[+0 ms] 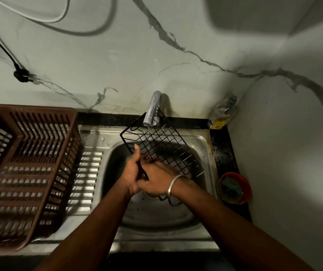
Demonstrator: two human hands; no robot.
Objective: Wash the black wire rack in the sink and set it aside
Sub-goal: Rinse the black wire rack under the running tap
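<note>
The black wire rack (166, 145) is tilted over the steel sink (201, 141), its upper edge up by the tap (152, 108). A thin stream of water falls from the spout onto the grid. My left hand (132, 171) grips the rack's near left edge, thumb raised along the wire. My right hand (156, 179), with a metal bangle at the wrist, lies over the rack's lower part beside the left hand, fingers flat across the wires.
A brown plastic dish basket (27, 169) stands on the steel drainboard to the left. On the black counter at the right are a clear bottle (224, 112) in the corner and an orange bowl (235, 187) holding a scrub pad. Marble walls close the back and right.
</note>
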